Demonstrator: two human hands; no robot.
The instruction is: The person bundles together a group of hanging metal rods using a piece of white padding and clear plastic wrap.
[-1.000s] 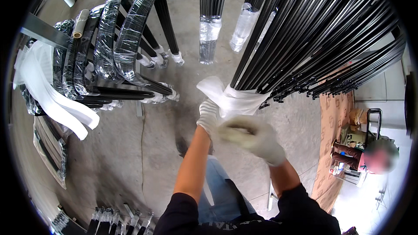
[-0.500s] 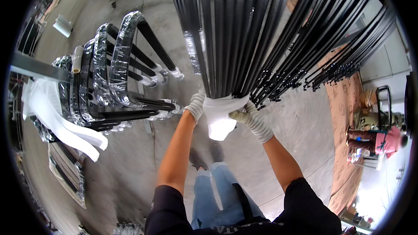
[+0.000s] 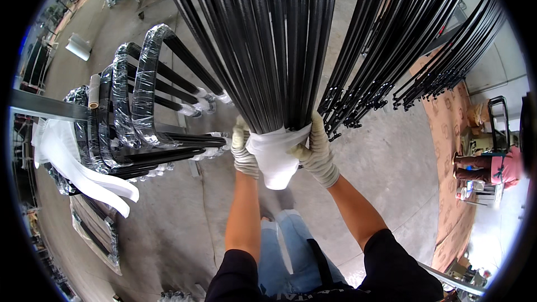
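Head view: a white wrap (image 3: 273, 159) sheathes the near end of the black tube bundle (image 3: 251, 78). The left hand (image 3: 243, 145) and right hand (image 3: 320, 154) pinch it in a two-sided grip; its flap, flaring earlier, lies gathered, suggesting snugger cover.

Tubes (image 3: 254, 67) ahead, frames (image 3: 144, 89) left, rods (image 3: 391, 22) right

The wrap (image 3: 274, 159) lies around the tubes' near ends, between the left hand (image 3: 241, 148) and right hand (image 3: 320, 154), touching both. The frames stand in a row, a roll (image 3: 94, 92) among them. A bar (image 3: 50, 105) reaches toward them from the far left; sheets (image 3: 84, 170) hang beside them, with a panel (image 3: 95, 235) nearer the person. Beyond the frames, a cylinder (image 3: 78, 46) is on the floor (image 3: 380, 190). Right of the rods' ends lies cardboard (image 3: 447, 134), a co-worker (image 3: 506, 168) at its outer edge.
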